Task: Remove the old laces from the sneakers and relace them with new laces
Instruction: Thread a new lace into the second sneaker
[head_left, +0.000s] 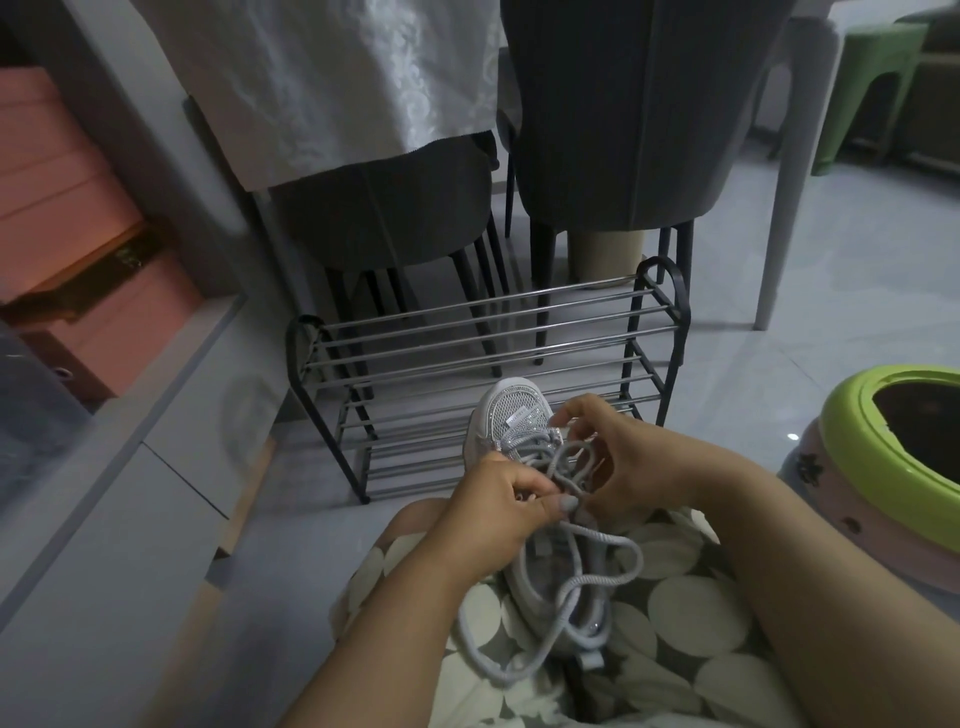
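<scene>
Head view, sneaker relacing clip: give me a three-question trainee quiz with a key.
1. True or false: the sneaker sits on the shoe rack.
2. What does the left hand pinch?
A) the grey lace
B) a chair leg
C) the green stool
3. Fill in: the sneaker's toe points toward the ____.

Key:
1. False; it rests on the person's lap.
2. A. The right hand works the lace too.
3. Shoe rack.

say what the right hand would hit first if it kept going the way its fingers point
Probably the grey lace crossing the sneaker; the right hand points left across it, towards the left hand. Depth is unclear.
</scene>
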